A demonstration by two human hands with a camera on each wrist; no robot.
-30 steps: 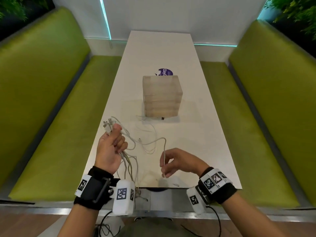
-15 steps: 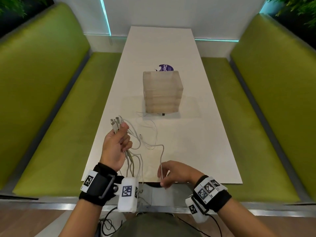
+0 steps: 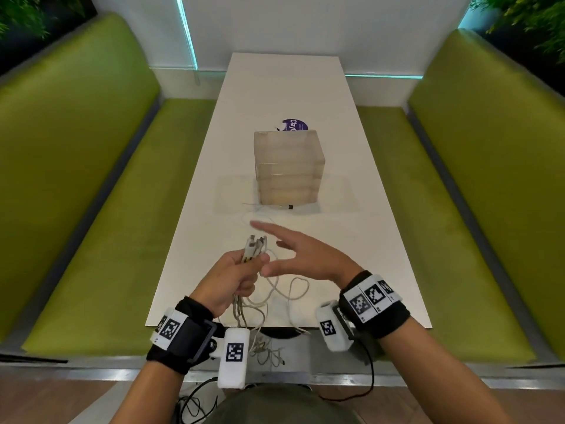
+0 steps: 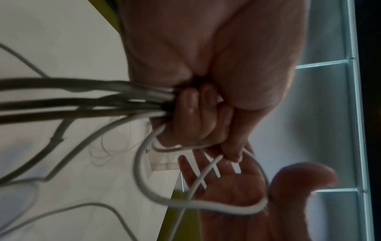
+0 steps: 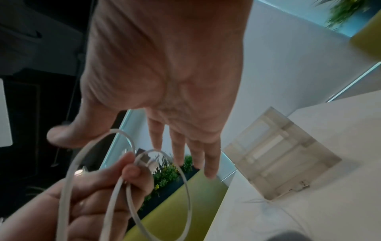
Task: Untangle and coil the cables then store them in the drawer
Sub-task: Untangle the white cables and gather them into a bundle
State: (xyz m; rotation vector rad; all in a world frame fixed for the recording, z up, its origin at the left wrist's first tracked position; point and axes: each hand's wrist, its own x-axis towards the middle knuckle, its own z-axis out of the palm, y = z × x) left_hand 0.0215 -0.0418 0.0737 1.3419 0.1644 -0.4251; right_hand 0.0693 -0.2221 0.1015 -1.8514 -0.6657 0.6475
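Now | cables (image 3: 255, 249): white, tangled, loops trailing | left hand (image 3: 229, 278) grips bundle | right hand (image 3: 305, 258) spread, empty

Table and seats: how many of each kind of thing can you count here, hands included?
Hands: 2, left gripping the cables, right open
Drawer box: 1
Table: 1
Green benches: 2
Purple sticker: 1
Cables: one tangled bunch, number unclear
Total: 8, counting the bunch as 1

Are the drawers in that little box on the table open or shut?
Shut, it seems: the drawer box shows flush, stacked fronts, none pulled out. The cables are outside, bunched in the left hand.
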